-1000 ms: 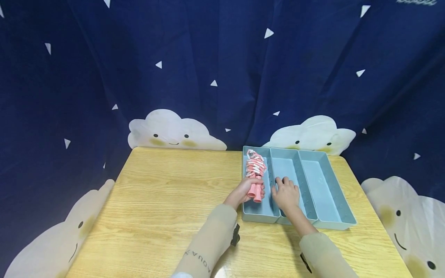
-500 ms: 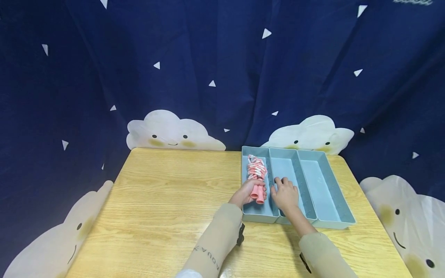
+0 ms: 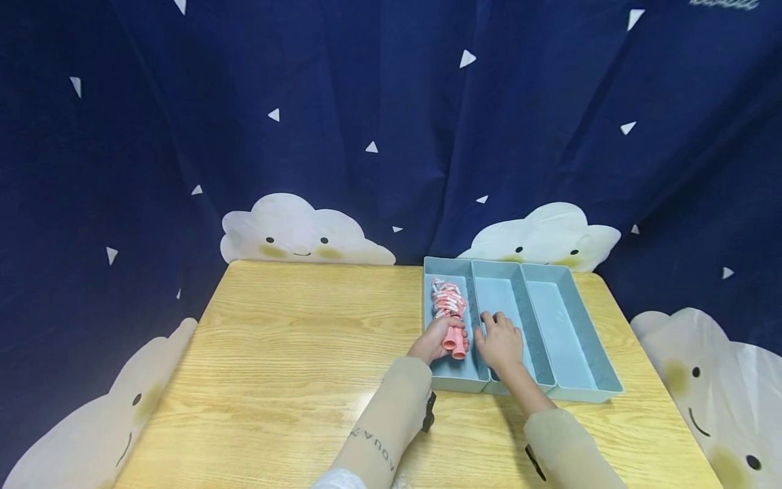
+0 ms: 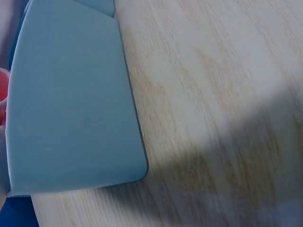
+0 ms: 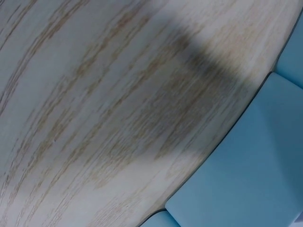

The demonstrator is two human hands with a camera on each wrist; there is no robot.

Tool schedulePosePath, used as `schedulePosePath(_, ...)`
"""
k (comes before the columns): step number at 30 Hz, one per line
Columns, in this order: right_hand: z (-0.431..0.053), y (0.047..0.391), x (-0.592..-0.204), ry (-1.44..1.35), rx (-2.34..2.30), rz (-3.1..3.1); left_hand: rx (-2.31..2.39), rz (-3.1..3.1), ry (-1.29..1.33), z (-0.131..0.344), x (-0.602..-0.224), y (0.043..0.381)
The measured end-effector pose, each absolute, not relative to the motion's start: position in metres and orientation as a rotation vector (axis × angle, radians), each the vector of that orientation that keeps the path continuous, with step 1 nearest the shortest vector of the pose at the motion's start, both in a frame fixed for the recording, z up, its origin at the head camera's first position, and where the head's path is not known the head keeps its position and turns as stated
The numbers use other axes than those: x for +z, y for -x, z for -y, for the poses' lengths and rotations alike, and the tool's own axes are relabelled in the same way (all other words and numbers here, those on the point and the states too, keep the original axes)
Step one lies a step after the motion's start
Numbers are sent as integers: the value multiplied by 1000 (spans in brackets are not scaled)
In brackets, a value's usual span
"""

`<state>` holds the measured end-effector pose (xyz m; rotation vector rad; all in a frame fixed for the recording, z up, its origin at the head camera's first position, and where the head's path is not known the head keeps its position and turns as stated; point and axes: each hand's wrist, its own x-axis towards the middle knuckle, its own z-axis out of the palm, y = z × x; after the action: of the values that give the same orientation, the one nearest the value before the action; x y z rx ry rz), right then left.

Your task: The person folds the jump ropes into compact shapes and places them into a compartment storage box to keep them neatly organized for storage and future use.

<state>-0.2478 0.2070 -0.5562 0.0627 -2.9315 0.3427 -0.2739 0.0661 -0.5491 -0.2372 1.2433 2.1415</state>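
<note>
In the head view my left hand (image 3: 435, 339) grips the two pink handles of a beaded jump rope (image 3: 449, 299) inside the left blue bin (image 3: 458, 385). Its pink and white beads are bunched beyond the fingers, and the open handle ends face me. My right hand (image 3: 503, 346) rests at the wall between the left and middle bins, thumb on the left bin's side and fingers over the middle bin (image 3: 497, 288). At the left wrist view's edge, pink handle ends (image 4: 3, 87) show beside the bin wall (image 4: 71, 104).
A third blue bin (image 3: 562, 326) adjoins the middle one on the right. All three stand at the right of a wooden table (image 3: 293, 339). Behind it hangs a dark blue curtain (image 3: 330, 122) with white triangles and clouds.
The left hand and jump rope have shifted slightly right and toward me, with the beads now lower in the left bin. The right hand has stayed in place.
</note>
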Motion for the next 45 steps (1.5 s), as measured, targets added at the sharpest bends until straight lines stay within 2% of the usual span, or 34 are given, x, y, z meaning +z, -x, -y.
schedulePosePath(12, -206, 250, -557, -63, 345, 2932, 2041, -1365, 290, -72, -573, 282)
schedulePosePath(14, -206, 250, -557, -66, 342, 2928, 2014, -1381, 355, -79, -593, 292)
schedulePosePath(19, -205, 249, -558, -64, 347, 2929, 2053, -1341, 363, -101, -696, 339)
schedulePosePath(21, -205, 249, -558, -64, 345, 2932, 2062, -1346, 380, -106, -715, 348)
schedulePosePath(29, -206, 249, -557, -62, 345, 2938, 2039, -1520, 418, -105, -691, 333)
schedulePosePath(38, -207, 249, -558, -54, 352, 2925, 2049, -1572, 429, -111, -711, 342)
schedulePosePath(39, -207, 249, -559, -53, 354, 2925, 2035, -1618, 443, -110, -695, 334)
schedulePosePath(42, -207, 249, -558, -47, 359, 2927, 2007, -1707, 450, -107, -677, 325)
schedulePosePath(45, -208, 248, -558, -47, 358, 2927, 1999, -1806, 419, -105, -671, 320)
